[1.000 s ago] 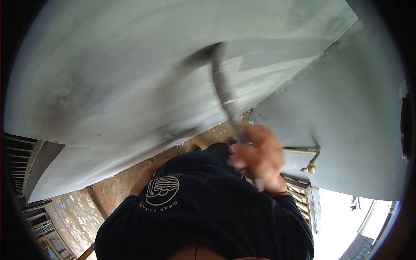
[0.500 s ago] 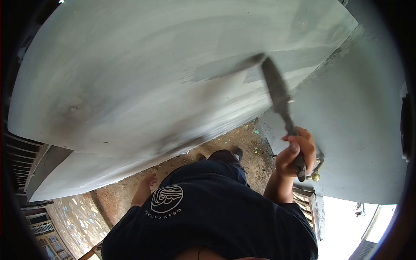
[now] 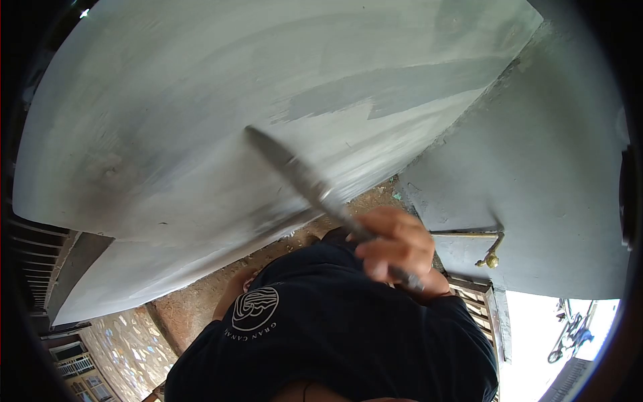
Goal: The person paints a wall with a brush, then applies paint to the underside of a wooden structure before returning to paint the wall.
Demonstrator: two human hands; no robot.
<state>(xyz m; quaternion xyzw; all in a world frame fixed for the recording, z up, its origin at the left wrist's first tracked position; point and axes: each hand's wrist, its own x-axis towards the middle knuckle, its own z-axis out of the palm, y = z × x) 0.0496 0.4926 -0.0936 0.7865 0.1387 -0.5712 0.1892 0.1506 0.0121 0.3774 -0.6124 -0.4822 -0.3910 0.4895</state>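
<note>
A paintbrush (image 3: pixel 284 163), seen nearly edge-on and a little blurred, is gripped by its handle in my right hand (image 3: pixel 398 244). My fingers wrap around the handle in front of my body. The dark bristle end points up and left and overlaps the pale wall (image 3: pixel 201 80) in this view. Fresh-looking grey strokes (image 3: pixel 402 87) with streaky ends cross that wall above and to the right of the bristles. My left hand (image 3: pixel 248 280) hangs low beside my dark shirt, its fingers mostly hidden.
A brass tap (image 3: pixel 491 258) on a pipe sticks out from the grey side wall (image 3: pixel 549 154) at my right. Bare earth (image 3: pixel 177 318) lies below. A barred railing (image 3: pixel 37 258) stands at far left, and a motorbike (image 3: pixel 569 338) shows outside at lower right.
My right hand has moved left and slightly down with the paintbrush. Its bristle end has swung left, leaving the grey strokes and the tap in fuller view.
</note>
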